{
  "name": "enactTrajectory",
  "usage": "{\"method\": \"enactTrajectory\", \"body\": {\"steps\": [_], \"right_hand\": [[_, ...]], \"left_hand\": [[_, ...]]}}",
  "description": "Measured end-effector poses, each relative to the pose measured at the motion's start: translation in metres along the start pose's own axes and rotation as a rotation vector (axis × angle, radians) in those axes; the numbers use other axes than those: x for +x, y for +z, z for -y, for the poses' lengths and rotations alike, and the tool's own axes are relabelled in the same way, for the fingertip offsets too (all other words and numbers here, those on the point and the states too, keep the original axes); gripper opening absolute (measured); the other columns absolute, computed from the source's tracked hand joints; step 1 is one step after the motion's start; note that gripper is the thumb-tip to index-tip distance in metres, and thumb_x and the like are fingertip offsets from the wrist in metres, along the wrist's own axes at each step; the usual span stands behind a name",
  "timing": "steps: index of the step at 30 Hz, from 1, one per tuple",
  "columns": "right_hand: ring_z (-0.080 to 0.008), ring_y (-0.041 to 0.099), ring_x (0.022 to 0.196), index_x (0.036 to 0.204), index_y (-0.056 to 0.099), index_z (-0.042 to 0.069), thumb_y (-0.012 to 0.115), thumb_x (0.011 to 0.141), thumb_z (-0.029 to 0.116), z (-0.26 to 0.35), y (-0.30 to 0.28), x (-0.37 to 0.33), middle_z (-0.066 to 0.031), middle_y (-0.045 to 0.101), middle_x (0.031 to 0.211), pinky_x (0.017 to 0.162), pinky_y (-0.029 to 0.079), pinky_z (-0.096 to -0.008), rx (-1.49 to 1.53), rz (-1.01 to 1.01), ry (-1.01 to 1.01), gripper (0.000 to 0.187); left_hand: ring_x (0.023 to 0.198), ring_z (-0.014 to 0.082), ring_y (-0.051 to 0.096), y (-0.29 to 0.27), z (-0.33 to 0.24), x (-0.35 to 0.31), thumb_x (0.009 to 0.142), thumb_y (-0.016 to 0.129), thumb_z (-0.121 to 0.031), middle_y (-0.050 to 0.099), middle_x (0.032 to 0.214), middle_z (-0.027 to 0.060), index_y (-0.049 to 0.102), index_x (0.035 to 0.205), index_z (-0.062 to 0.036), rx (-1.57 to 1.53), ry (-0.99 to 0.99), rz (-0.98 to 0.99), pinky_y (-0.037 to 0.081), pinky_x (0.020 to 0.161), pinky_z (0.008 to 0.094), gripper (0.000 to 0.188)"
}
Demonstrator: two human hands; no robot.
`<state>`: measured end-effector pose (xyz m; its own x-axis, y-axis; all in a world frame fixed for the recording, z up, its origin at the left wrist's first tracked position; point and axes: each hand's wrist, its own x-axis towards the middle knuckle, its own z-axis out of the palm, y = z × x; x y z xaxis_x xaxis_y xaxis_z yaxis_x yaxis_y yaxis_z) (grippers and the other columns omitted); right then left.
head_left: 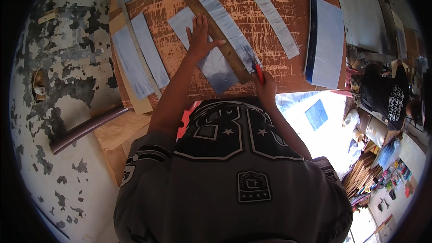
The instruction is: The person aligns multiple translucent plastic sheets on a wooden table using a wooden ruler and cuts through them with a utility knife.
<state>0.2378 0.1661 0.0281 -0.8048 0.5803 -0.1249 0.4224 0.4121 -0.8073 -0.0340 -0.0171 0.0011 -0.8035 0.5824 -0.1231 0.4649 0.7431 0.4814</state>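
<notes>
My left hand [201, 38] lies flat with fingers spread, pressing on a brown straightedge [230, 56] and the shiny blue-grey sheet beside it. The straightedge runs slantwise across the board. To its left shows a wider piece of the sheet [220, 74], to its right a narrower strip [225, 24]. My right hand [267, 86] is closed around a red-handled cutter [259, 74], at the near end of the narrower strip, just right of the straightedge. The cutter's tip is too small to make out.
The brown work board [270, 18] is covered in cut marks. A pale strip [272, 18] lies to the right, then a stack of blue-grey sheets [326, 42]. More strips [150, 49] and a thin bar [137, 45] lie left. A dark roll [87, 128] leans by the wall; another person [382, 92] is at right.
</notes>
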Motion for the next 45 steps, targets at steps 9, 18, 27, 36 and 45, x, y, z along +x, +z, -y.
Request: {"method": "enactTrajectory", "body": {"steps": [9,18,27,36,45], "right_hand": [[-0.0219,0.061,0.064,0.108,0.067,0.001,0.069,0.094,0.022,0.016,-0.041,0.03,-0.0122,0.064,0.073,0.062,0.048,-0.0399,0.145,-0.251,0.137,0.025],[-0.0367,0.07,0.081,0.115,0.066,0.011,0.075,0.084,0.017,0.008,-0.005,0.035,-0.0151,0.071,0.095,0.069,0.055,-0.0448,-0.093,0.157,-0.348,0.034],[-0.0353,0.069,0.079,0.104,0.063,0.013,0.073,0.084,0.02,0.006,0.0,0.038,-0.0136,0.068,0.092,0.068,0.054,-0.0466,-0.305,0.248,-0.397,0.023],[-0.0401,0.068,0.074,0.11,0.061,0.007,0.07,0.089,0.022,-0.005,-0.021,0.053,-0.0198,0.066,0.075,0.064,0.05,-0.0492,-0.207,0.033,0.064,0.027],[-0.0271,0.057,0.073,0.103,0.059,-0.001,0.07,0.093,0.02,-0.011,-0.028,0.049,-0.0152,0.058,0.08,0.067,0.045,-0.0402,-0.057,-0.169,-0.107,0.025]], "left_hand": [[0.156,0.0363,-0.006,0.001,0.005,0.002,0.071,0.063,-0.086,-0.001,0.169,0.0209,0.003,0.162,-0.0031,0.032,0.002,-0.002,-0.005,0.119,0.0643,0.136],[0.156,0.0372,-0.007,-0.002,0.001,0.002,0.07,0.064,-0.085,-0.003,0.168,0.0224,0.003,0.162,-0.0027,0.001,-0.007,0.019,-0.006,0.118,0.0639,0.138],[0.156,0.0357,-0.008,-0.006,-0.004,-0.001,0.072,0.065,-0.082,-0.003,0.169,0.0207,0.001,0.161,-0.0029,0.021,-0.013,0.024,-0.006,0.12,0.062,0.136],[0.156,0.0361,-0.007,-0.005,0.002,0.001,0.069,0.064,-0.085,-0.001,0.168,0.0227,0.002,0.162,-0.0034,0.001,-0.003,-0.009,-0.006,0.119,0.0631,0.138],[0.156,0.0372,-0.006,-0.015,-0.015,-0.004,0.07,0.071,-0.078,0.0,0.168,0.0234,0.004,0.161,-0.0003,0.051,-0.058,0.058,-0.001,0.121,0.0617,0.137]]}}
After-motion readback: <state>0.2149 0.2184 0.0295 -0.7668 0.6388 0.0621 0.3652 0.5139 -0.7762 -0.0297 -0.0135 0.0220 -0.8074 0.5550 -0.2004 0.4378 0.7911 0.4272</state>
